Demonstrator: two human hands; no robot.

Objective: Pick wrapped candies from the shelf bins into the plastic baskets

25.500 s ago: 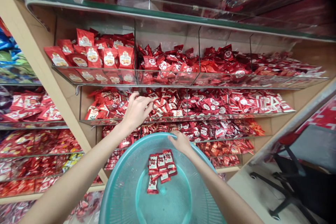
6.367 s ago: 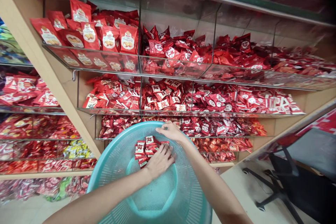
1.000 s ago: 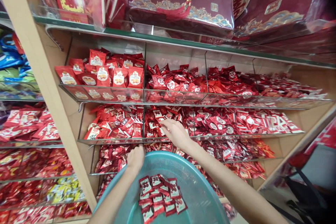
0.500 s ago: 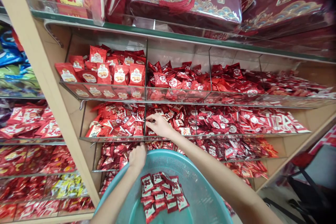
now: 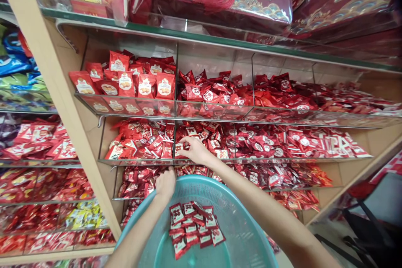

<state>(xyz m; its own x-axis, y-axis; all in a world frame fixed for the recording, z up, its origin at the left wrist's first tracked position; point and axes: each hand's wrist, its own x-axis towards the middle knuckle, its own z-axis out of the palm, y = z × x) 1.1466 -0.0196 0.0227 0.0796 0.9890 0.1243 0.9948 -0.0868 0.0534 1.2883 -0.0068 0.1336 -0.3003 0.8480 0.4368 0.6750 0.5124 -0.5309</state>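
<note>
My left hand is closed over the far rim of a turquoise plastic basket, to the left of its middle. Small red-and-white wrapped snack packets lie in a loose pile on the basket floor. Beyond the rim, my right hand reaches into a shelf compartment filled with similar packets. Its thumb and forefinger are curled around a small red-and-white packet by the compartment's left divider. The fingertips partly cover this packet.
Clear-fronted shelves hold red packets in divided compartments above, beside and below my hands. Purple-red gift bags stand on the glass shelf above. A wooden upright separates another rack at left. A dark chair-like object is at lower right.
My right hand has shifted slightly right, its fingers more curled, and a packet now shows at the fingertips. My left hand stays on the basket rim. The view has tilted slightly.
</note>
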